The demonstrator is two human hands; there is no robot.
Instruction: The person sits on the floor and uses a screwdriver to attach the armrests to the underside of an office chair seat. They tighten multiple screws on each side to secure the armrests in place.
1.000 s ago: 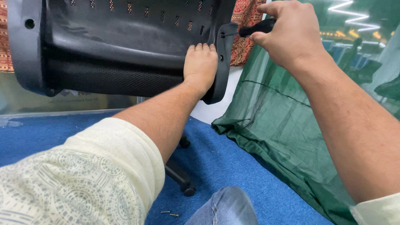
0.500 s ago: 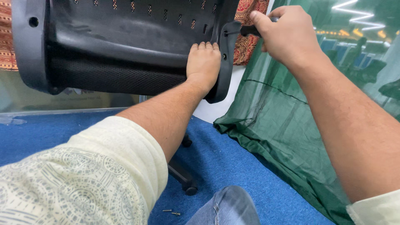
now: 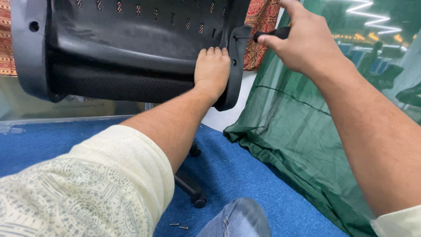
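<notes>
A black plastic chair back (image 3: 131, 48) with a mesh panel fills the upper left of the head view. My left hand (image 3: 212, 70) lies flat against its lower right part, beside the curved side frame (image 3: 237, 66). My right hand (image 3: 302, 41) is closed around a black-handled screwdriver (image 3: 272, 34), whose tip meets a hole near the top of that side frame.
A green mesh cloth (image 3: 298, 145) hangs and drapes to the right onto the blue carpet (image 3: 245, 175). The chair's black wheeled base leg (image 3: 190, 191) sits below my left arm. Two small screws (image 3: 179, 226) lie on the carpet near my knee (image 3: 239, 219).
My right hand with the screwdriver has shifted slightly, its fingers turning around the handle at the side frame. My left hand stays pressed on the chair back.
</notes>
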